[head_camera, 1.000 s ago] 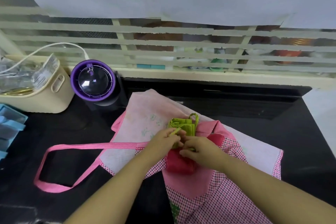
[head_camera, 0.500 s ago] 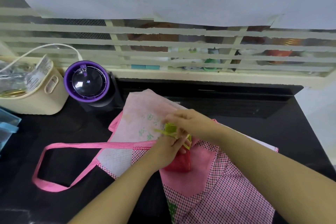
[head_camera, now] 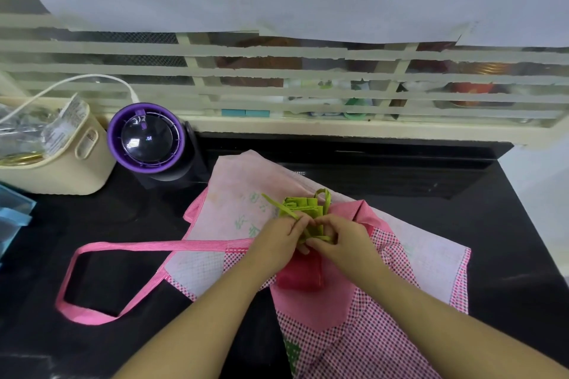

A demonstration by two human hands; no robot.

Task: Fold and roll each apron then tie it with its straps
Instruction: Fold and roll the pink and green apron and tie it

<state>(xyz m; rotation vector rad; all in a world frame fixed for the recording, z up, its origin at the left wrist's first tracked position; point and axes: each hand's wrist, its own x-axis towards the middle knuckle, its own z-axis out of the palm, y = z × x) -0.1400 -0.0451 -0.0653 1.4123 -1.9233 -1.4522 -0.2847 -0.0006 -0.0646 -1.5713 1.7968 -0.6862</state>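
A rolled apron, red below and green at its far end, lies on top of a spread pink checked apron on the black counter. My left hand pinches a thin green strap that runs up to the left. My right hand pinches the same green strap where it crosses the roll. A loop of strap sticks up behind the roll. The pink apron's neck strap lies in a loop to the left.
A purple-rimmed round appliance stands at the back left beside a cream basket holding plastic packets. Something blue lies at the left edge. A taped window grille runs behind the black counter.
My right hand came back from over the green end to the near side of the roll, and both hands now meet on the green strap again. The view shifted slightly.
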